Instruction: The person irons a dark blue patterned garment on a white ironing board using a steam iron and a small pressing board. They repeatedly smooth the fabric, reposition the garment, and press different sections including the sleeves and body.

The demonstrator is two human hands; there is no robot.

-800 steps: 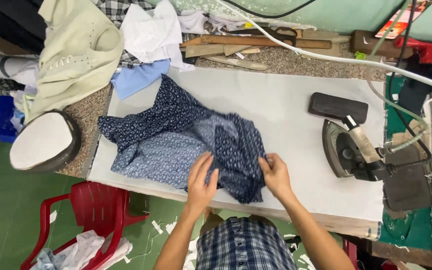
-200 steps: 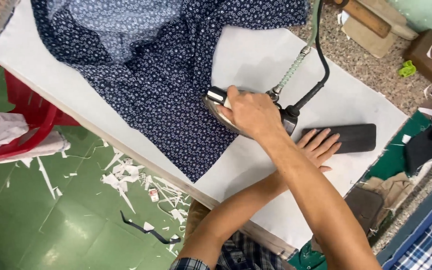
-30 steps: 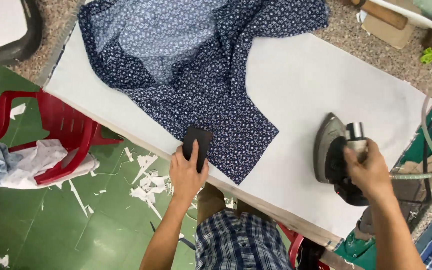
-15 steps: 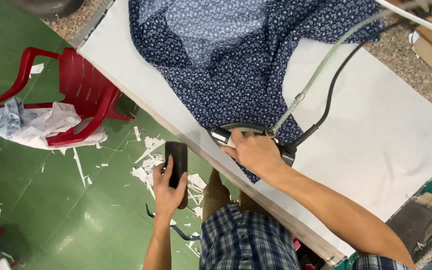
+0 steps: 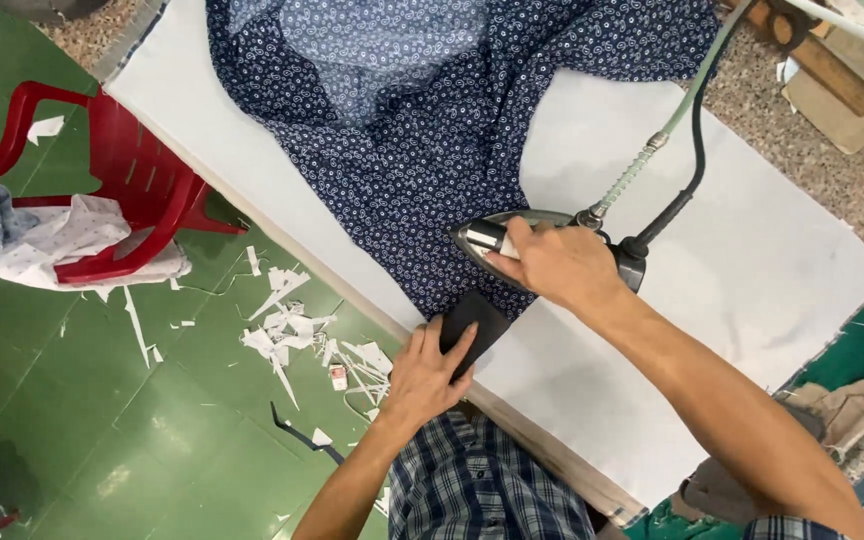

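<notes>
Your right hand (image 5: 560, 268) is clenched around the iron (image 5: 542, 240), pressing the navy shirt (image 5: 422, 120) at its lower hem; your left hand (image 5: 427, 372) pinches a black pad (image 5: 472, 325) just below the iron; the shirt above it looks not yet pressed.

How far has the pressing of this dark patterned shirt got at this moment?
Done: the shirt lies spread flat on the white board. In hand: the right hand holds the iron on the lower hem, the left hand sets a black pad at the edge. Left: the upper shirt looks unpressed.
</notes>
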